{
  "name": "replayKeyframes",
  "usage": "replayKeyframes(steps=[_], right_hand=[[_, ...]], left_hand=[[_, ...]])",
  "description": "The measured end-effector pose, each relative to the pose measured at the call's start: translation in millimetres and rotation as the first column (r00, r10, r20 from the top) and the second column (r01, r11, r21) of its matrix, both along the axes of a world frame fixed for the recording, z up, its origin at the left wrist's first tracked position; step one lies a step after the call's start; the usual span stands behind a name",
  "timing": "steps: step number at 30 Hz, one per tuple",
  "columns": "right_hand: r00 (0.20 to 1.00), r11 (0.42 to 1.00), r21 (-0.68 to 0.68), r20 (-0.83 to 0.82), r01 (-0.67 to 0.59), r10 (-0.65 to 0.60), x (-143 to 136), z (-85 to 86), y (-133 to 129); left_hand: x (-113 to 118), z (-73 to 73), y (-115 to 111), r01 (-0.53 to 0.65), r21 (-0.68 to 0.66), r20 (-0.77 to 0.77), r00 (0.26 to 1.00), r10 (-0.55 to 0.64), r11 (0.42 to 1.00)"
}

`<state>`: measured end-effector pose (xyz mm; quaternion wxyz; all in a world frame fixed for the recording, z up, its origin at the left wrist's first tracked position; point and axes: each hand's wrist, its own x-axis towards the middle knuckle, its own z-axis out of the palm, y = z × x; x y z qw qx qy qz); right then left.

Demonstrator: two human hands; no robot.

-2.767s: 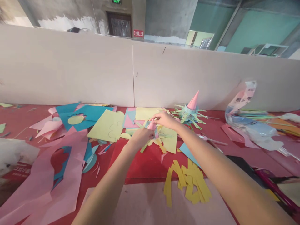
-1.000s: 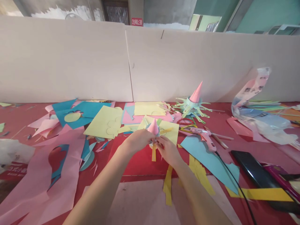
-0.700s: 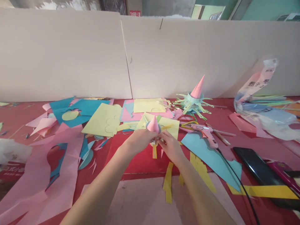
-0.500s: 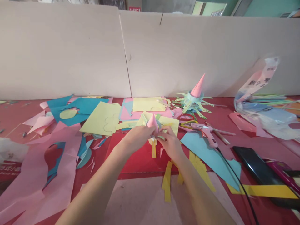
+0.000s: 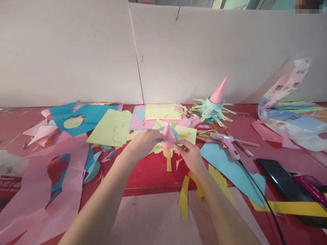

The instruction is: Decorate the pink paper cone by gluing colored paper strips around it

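Observation:
A small pink paper cone [image 5: 168,136] stands upright on a paper piece with pale scalloped edges and a yellow strip [image 5: 169,160] hanging down its front. At the cone's left side is my left hand [image 5: 149,140], its fingers bent together; what its fingertips hold, if anything, is hidden. My right hand [image 5: 189,153] is at the right of the cone, thumb and index finger near its base, fingers slightly apart. Behind lies a pale yellow sheet [image 5: 187,132]. The work rests on a red sheet [image 5: 149,173].
A finished-looking pink cone with green fringe [image 5: 216,103] stands at the back right. Nearby are scissors [image 5: 204,126], a pink glue gun [image 5: 231,148] with a black cord, and a phone [image 5: 277,178]. Pink paper scraps [image 5: 33,194] lie left; a white board [image 5: 204,58] stands behind.
My left hand has moved left off the cone's front, and my right hand slightly right and down. More of the cone and its scalloped base shows.

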<state>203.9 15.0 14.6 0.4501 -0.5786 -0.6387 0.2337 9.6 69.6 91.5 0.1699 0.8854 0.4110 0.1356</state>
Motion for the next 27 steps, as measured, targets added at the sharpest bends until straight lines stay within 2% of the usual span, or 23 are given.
replayKeyframes(steps=[5,11,16,20,27], right_hand=[[0.996,1.0,-0.003,-0.082,0.018,-0.019,-0.7,1.7,-0.2],[0.998,0.994,0.113,-0.064,-0.013,0.02,-7.1,1.1,-3.1],[0.997,0.977,0.199,-0.024,-0.073,0.079,-11.2,1.5,-6.7],[0.997,0.974,0.213,-0.011,-0.076,0.08,-10.9,1.1,-6.8],[0.994,0.98,0.185,-0.06,-0.08,0.092,-12.1,-2.0,-4.0]], left_hand=[[-1.4,3.5,0.1,0.026,0.015,-0.034,0.999,-0.025,1.0],[-4.4,7.9,-0.5,-0.168,-0.052,-0.036,0.985,0.166,0.984],[-0.5,7.9,-1.6,-0.113,-0.039,-0.094,0.99,0.109,0.993],[5.8,2.6,-3.4,-0.074,-0.062,-0.107,0.992,0.067,0.995],[12.1,-6.4,-5.2,0.061,-0.106,0.0,0.998,-0.061,0.993]])
